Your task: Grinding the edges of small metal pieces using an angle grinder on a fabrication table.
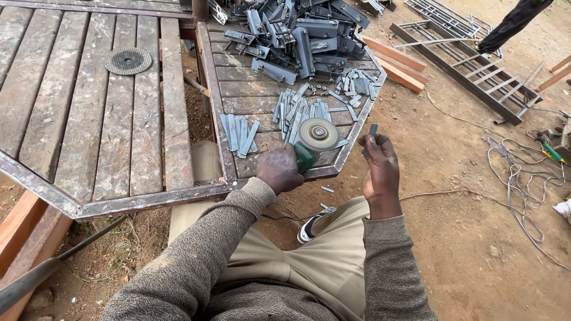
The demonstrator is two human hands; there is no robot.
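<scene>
Head view: left hand grip clenched round green angle grinder, disc up, at surface edge. Right hand grip pinching small metal strip, off surface, just beside grinder. Cut strips heaped behind.

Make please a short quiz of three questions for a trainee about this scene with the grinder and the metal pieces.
1. True or false: the left hand holds the angle grinder with its disc facing up.
2. What does the right hand hold? A) a hammer B) a small flat metal piece C) a cable
3. What round thing lies alone on the wooden table, far left?

Key: 1 true. 2 B. 3 a spare grinding disc.
</scene>
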